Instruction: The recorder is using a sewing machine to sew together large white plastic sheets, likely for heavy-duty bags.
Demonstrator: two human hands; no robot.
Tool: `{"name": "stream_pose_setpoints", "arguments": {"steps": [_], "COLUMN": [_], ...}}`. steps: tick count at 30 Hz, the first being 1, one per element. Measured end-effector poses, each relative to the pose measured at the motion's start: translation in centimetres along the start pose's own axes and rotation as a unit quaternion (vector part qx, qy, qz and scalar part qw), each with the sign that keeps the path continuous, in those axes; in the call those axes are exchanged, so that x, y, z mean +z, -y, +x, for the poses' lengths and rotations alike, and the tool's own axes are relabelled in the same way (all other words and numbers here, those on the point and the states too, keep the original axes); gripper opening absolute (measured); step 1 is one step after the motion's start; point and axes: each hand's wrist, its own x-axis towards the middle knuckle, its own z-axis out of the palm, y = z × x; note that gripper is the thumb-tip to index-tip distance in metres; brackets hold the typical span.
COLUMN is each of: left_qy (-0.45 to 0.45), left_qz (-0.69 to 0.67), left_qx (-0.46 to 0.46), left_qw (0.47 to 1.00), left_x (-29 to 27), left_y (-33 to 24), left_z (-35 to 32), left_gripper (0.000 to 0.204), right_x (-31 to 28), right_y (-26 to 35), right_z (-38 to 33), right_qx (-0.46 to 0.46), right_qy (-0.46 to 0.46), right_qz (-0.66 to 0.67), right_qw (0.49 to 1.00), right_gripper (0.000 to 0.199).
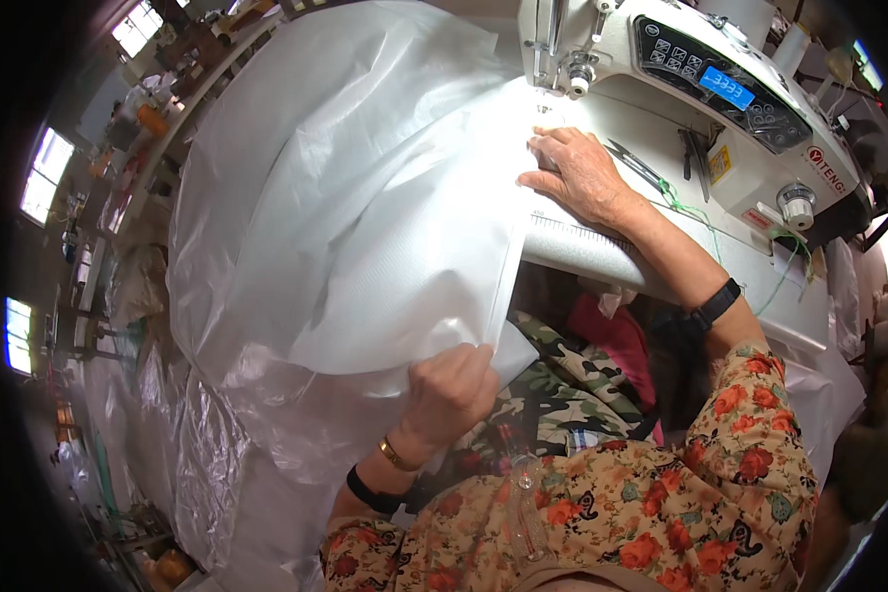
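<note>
A large translucent white plastic-like sheet (365,217) spreads over the left side and runs up under the lit needle area of a white sewing machine (602,49). Its straight folded edge slopes down toward me. My left hand (454,390) pinches that edge at the lower end, above my lap, fingers closed on it. Close to the presser foot, my right hand (580,176) rests on the machine bed beside the sheet's edge, with thumb and fingers apart. Glare washes out the needle and the fingertips' contact.
Right of my right hand lie dark slim metal snips (636,163), a black tool (697,158) and loose green thread (696,209). A ruler scale (582,232) lines the table's front edge. The control panel (720,84) is lit. Crumpled clear plastic (207,444) hangs at the left.
</note>
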Motion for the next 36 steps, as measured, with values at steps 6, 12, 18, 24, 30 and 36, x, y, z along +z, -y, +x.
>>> {"name": "stream_pose_setpoints", "arguments": {"steps": [6, 12, 18, 24, 30, 36], "left_qy": [0.005, 0.036, 0.046, 0.043, 0.036, 0.022], "left_qz": [0.025, 0.102, 0.034, 0.052, 0.124, 0.102], "left_qx": [0.048, 0.064, 0.031, 0.052, 0.076, 0.016], "left_qw": [0.999, 0.992, 0.998, 0.996, 0.989, 0.994], "left_x": [0.3, 1.8, 3.4, 4.0, 5.3, 6.0], "left_y": [1.6, 3.2, 4.0, 5.4, 6.9, 6.8], "left_z": [3.6, 7.7, 12.1, 15.9, 19.9, 21.4], "left_gripper": [0.01, 0.018, 0.013, 0.012, 0.016, 0.013], "right_x": [-0.2, -0.2, 0.1, -0.1, 0.0, 0.9], "right_y": [0.2, 0.3, 0.0, 0.4, 0.2, -0.8], "right_z": [-0.3, -0.6, -0.7, -0.5, -0.2, -0.2], "right_qx": [-0.007, -0.015, -0.027, -0.031, -0.037, -0.04], "right_qy": [0.031, 0.056, 0.037, 0.048, 0.032, -0.019], "right_qz": [-0.01, -0.021, -0.007, 0.017, 0.019, 0.062], "right_qw": [0.999, 0.998, 0.999, 0.998, 0.999, 0.997], "right_gripper": [0.071, 0.075, 0.073, 0.055, 0.043, 0.035]}}
